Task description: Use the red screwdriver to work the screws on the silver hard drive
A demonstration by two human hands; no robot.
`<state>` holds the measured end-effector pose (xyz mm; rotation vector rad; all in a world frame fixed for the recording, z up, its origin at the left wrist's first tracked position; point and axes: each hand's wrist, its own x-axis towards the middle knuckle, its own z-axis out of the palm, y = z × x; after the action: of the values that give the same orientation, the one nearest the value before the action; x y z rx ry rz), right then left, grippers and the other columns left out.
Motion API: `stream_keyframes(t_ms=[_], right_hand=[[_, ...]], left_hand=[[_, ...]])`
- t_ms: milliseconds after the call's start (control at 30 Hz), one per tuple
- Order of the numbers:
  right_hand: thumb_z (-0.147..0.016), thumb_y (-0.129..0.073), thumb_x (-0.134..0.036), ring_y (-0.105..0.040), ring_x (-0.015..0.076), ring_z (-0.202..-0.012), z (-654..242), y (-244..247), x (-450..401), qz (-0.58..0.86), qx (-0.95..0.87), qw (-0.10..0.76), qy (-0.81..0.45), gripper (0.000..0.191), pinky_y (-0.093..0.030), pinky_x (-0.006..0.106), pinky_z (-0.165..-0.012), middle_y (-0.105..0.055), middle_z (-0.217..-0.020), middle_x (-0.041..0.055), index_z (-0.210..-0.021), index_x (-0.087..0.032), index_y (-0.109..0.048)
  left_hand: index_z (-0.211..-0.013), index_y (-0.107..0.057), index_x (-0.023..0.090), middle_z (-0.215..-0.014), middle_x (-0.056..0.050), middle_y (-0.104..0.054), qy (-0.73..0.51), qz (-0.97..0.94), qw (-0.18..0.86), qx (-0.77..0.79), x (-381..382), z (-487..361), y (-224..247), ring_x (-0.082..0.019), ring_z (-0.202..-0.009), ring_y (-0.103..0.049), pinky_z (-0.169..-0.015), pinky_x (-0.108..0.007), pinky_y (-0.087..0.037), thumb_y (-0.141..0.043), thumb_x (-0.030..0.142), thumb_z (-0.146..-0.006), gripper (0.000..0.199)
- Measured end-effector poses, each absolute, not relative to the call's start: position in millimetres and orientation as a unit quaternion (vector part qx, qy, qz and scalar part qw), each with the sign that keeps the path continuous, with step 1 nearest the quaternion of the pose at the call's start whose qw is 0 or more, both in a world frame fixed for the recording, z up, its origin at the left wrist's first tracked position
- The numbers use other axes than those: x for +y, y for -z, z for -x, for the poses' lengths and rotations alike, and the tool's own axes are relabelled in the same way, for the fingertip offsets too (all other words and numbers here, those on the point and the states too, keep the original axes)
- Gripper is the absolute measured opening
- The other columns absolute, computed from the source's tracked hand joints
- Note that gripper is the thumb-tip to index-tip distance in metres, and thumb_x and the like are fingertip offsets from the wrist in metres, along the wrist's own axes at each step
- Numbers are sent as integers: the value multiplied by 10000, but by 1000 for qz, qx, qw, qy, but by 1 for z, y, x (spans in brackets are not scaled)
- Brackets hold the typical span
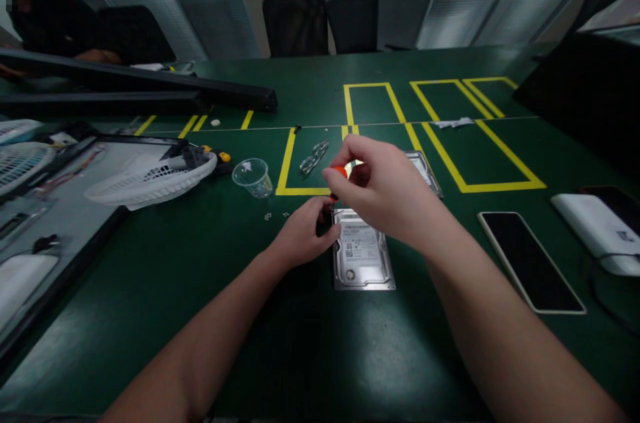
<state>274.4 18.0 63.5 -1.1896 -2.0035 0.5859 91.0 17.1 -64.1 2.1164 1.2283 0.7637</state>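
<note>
A silver hard drive with a white label lies flat on the green table, in front of me. My right hand is closed on the red and black handle of a screwdriver, held upright over the drive's far left corner. At that same corner is my left hand, its thumb and fingers closed around the screwdriver's lower end and the drive's edge; whatever lies between the fingertips is too small to make out. Partly behind my right hand lies a second silver drive.
Left of my hands stand a clear plastic cup and tiny screws. Eyeglasses lie beyond. A phone and white power bank are right. Far left are a tray, white racket-like frames, and a seated person.
</note>
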Motion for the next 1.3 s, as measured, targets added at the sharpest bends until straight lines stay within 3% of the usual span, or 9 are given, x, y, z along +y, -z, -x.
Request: stream_keyframes(t_ms=[100,167,333,500,767,933,1100,1300], right_hand=[[-973,-596,-222,-530,143,-711,-275,-63,18,447,-780,366,-240,56,-346,310,-652,-629,-824,3,-922,-204,-611],[-981,-564,-184,-554,144,-738,-275,-64,19,431,-790,365,-239,97,-363,310,-676,-654,-851,7,-937,-193,-651],[-1046,-552,-284,-631,177,-876,-274,-66,19,421,-796,358,-244,226,-393,313,-748,-720,-930,38,-897,-182,-688],[-1082,-447,-260,-649,200,-926,-274,-64,22,437,-786,352,-260,265,-411,319,-757,-737,-1024,75,-1111,-176,-696],[-991,-629,-331,-525,159,-726,-274,-66,17,451,-787,348,-238,178,-336,319,-679,-621,-791,8,-860,-214,-596],[-983,-595,-217,-551,148,-763,-274,-66,17,421,-798,360,-239,91,-353,307,-700,-638,-828,2,-902,-198,-632],[-1056,-558,-335,-606,161,-815,-273,-65,19,412,-801,350,-257,239,-376,310,-739,-694,-876,18,-902,-194,-674],[-1079,-439,-247,-623,178,-846,-272,-65,21,444,-786,341,-262,259,-386,313,-734,-698,-926,53,-1061,-173,-687]], left_hand=[[-1146,-594,185,-1020,-55,-662,-280,-794,283,459,17,-91,62,-201,-862,-612,-758,-340,-504,-680,273,-914,263],[-1146,-593,187,-1018,-55,-663,-276,-797,278,459,17,-91,61,-203,-866,-614,-764,-343,-504,-680,274,-914,263],[-1141,-593,188,-1018,-54,-661,-283,-802,274,450,17,-90,61,-203,-867,-607,-772,-346,-501,-674,258,-916,249],[-1146,-593,197,-1023,-50,-660,-282,-801,270,453,17,-91,62,-202,-875,-606,-783,-345,-505,-684,253,-914,256],[-1165,-600,183,-1005,-53,-670,-282,-795,271,463,17,-90,65,-200,-842,-617,-753,-341,-504,-686,274,-913,281],[-1180,-598,179,-1010,-57,-668,-285,-799,271,454,18,-90,64,-204,-854,-619,-752,-339,-501,-679,276,-915,293],[-1143,-596,184,-1019,-58,-666,-285,-801,274,450,18,-91,61,-206,-874,-614,-761,-340,-496,-677,254,-914,253],[-1129,-599,195,-1023,-51,-662,-283,-800,271,455,17,-91,61,-200,-867,-608,-765,-337,-497,-685,261,-913,242]])
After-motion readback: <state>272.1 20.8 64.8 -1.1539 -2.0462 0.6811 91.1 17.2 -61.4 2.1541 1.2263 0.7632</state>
